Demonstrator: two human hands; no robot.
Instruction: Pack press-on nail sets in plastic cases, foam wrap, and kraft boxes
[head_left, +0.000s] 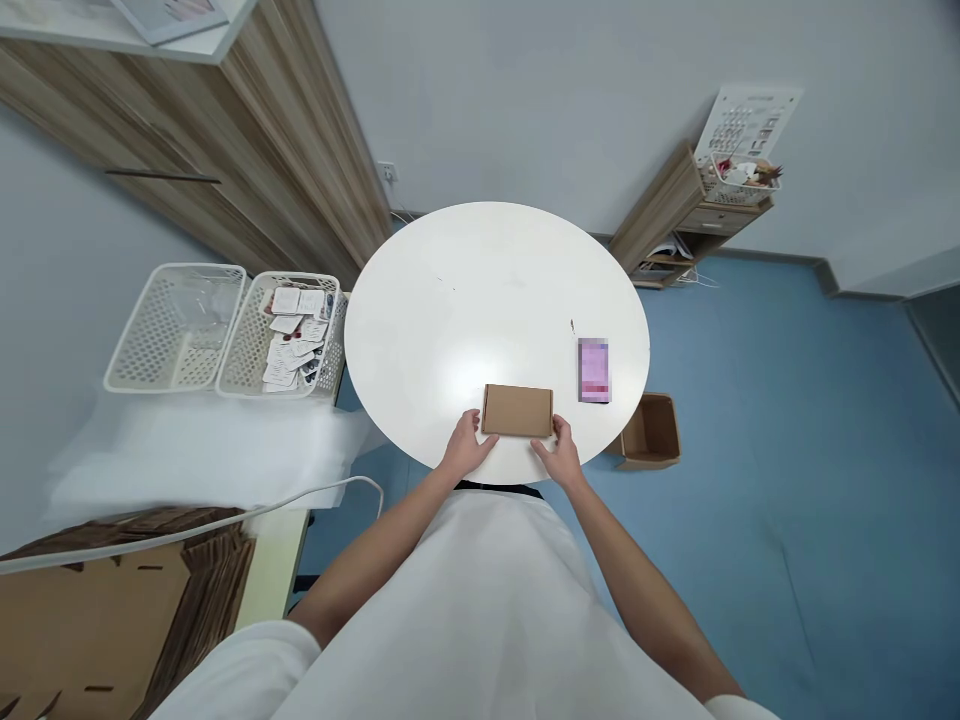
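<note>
We see a small brown box [517,411] lying flat with its lid shut. It sits on the near edge of the round white table [487,270], right in front of our body. It is close, so our arms do not need to stretch.

Our left hand [466,450] grips the left end of the box, and our right hand [561,455] grips the right end. The fingers of both hands curl against the sides. We think one hand on each end keeps the box flat and stops it from sliding.

A little pink card [594,370] lies on the table near the box, to the right, not touching it. It looks easy to reach from there.

An open brown box [651,430] stands on the blue floor just past the table's right edge. On the left are two white baskets [174,325], one holding small packets [294,338]. Flat brown cardboard [112,600] is stacked low on the left.
</note>
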